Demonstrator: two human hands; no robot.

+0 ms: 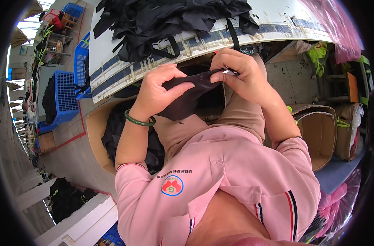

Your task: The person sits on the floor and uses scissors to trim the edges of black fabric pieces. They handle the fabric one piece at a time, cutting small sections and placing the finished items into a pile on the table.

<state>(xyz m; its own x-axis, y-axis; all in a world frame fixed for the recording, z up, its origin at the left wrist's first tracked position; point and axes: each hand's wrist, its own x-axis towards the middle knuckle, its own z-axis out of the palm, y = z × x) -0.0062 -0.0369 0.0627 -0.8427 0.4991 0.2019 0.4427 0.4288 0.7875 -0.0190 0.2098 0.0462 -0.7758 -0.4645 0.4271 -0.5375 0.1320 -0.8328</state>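
Observation:
A black piece of fabric [183,100] is stretched between my two hands above my lap. My left hand [160,88], with a green bangle [140,119] on its wrist, pinches the cloth's left side between thumb and fingers. At the upper right corner my right hand [240,74] grips the cloth. A small shiny metal tool [230,71] shows between that hand's fingers; too little of it is visible to tell its kind. Just beyond my hands, a heap of black fabric pieces [166,20] lies on the white table [277,37], some straps hanging over its edge.
Left of my legs, a cardboard box [99,135] holds more black cloth. Blue plastic crates [67,98] stand farther left. Another cardboard box [318,133] is at my right. Pink plastic sheeting [343,33] hangs at the table's right end, near a yellow-green bag [317,55].

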